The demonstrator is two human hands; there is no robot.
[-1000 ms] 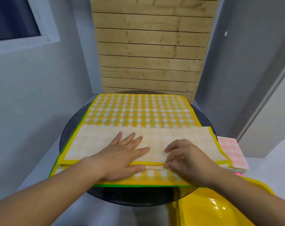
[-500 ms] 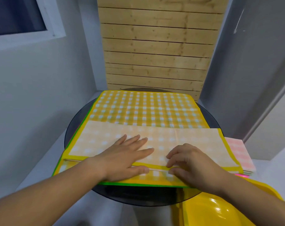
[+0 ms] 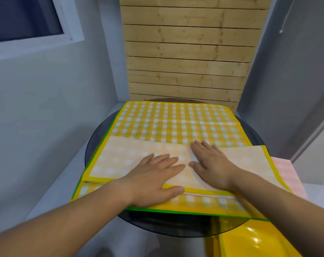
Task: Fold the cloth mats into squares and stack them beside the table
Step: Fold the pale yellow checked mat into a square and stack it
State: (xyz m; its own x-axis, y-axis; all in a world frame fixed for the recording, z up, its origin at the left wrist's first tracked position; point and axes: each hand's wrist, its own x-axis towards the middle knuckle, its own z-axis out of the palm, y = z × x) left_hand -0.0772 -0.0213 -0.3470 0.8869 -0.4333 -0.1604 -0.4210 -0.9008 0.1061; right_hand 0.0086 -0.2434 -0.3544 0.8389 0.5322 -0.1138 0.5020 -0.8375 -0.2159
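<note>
The yellow checked mat (image 3: 176, 123) was spread across the round table (image 3: 176, 228), its near strip folded back. The left hand (image 3: 152, 182) and right hand (image 3: 211, 164) were pressed flat on the flap (image 3: 128, 156), fingers spread. Uneven pressure was judged liable to skew the crease or drag the mat over the table's front edge.

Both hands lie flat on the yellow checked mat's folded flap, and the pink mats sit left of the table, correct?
Not quite. The head view shows the pink mats to the right of the table. The left hand and right hand do lie flat on the folded flap of the yellow checked mat.
</note>
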